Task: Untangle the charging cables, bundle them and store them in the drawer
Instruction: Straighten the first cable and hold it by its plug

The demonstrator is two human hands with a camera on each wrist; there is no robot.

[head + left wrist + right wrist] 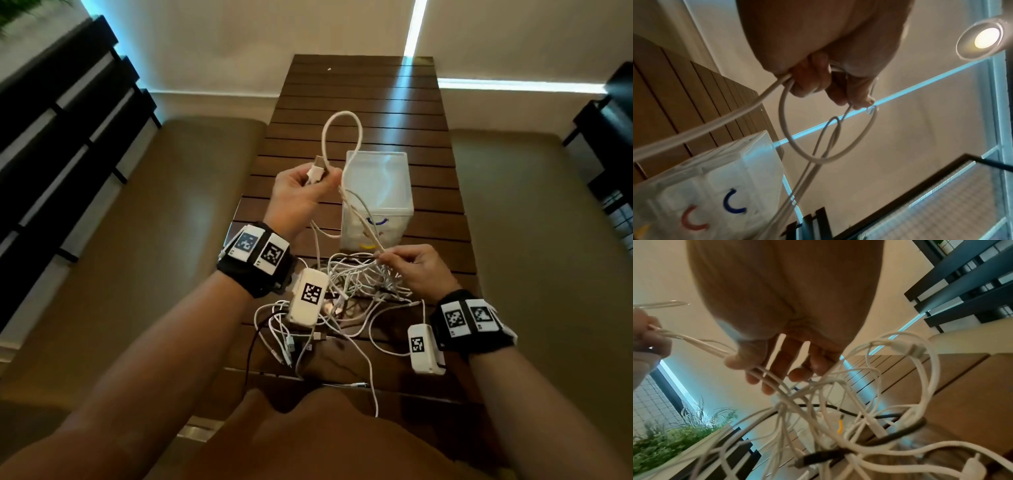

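Observation:
A tangle of white and black charging cables [356,291] lies on the slatted wooden table [359,96]. My left hand [301,192] is raised above it and grips a thick white cable [342,137] near its USB plug [317,171]; the cable loops upward, then runs down to my right hand [411,267]. In the left wrist view the same cable loop [818,138] hangs from curled fingers. My right hand pinches the cable strands [715,350] just above the tangle [838,418]. A translucent plastic drawer box [376,195] stands behind the pile.
Beige bench seats [154,240] flank the table on both sides. Dark slatted frames [68,120] stand at far left and right. A loose cable end [373,394] trails off the near table edge. A planter with green plants [674,443] shows in the right wrist view.

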